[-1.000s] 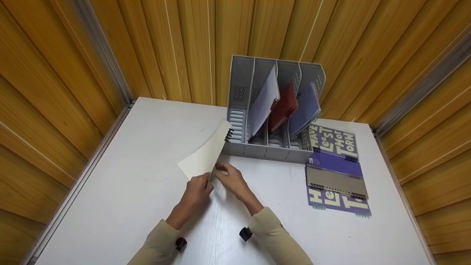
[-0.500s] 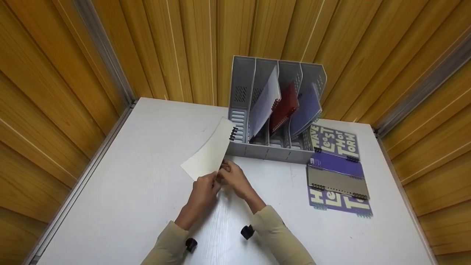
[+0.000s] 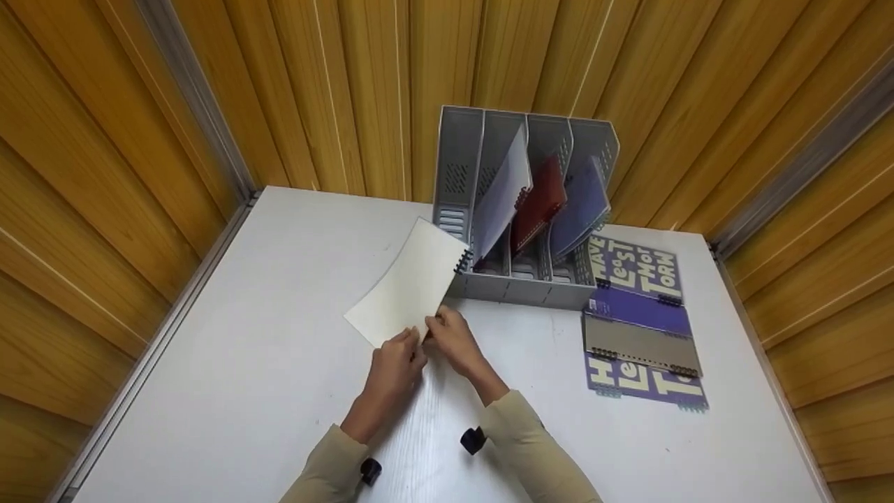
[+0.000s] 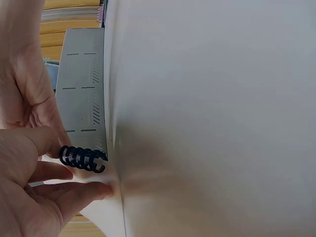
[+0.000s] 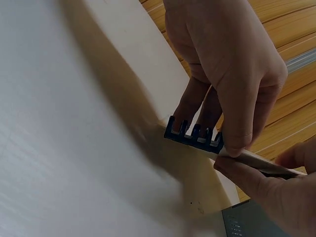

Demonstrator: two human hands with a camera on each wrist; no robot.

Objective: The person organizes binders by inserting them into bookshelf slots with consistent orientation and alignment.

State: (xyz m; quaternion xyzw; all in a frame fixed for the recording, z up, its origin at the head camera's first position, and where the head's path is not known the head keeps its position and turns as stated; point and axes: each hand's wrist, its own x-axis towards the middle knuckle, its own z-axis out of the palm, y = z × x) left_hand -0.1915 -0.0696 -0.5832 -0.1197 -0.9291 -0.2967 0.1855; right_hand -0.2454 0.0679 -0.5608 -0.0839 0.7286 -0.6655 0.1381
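A notebook (image 3: 412,279) with cream pages is tilted above the table in the head view, its pages bent. Dark loose-leaf binding rings (image 3: 462,261) run along its right edge; a short group of rings (image 4: 83,159) also shows close up in the left wrist view. My left hand (image 3: 394,367) pinches the notebook's near end. Beside it, my right hand (image 3: 457,342) pinches the binding edge, close to another view of these rings (image 5: 193,136) in the right wrist view. The far side of the cover is hidden.
A grey file rack (image 3: 517,292) stands behind, with white, red (image 3: 539,202) and blue (image 3: 581,206) notebooks leaning in its compartments. Several overlapping notebooks, one with a brown cover (image 3: 639,342), lie at the right. Wooden panels (image 3: 335,91) border the white table (image 3: 230,335).
The notebook has swung rightward and its pages now face more upward, showing a wider area. Both hands have shifted slightly right, and the right hand has closed in on the binding edge.
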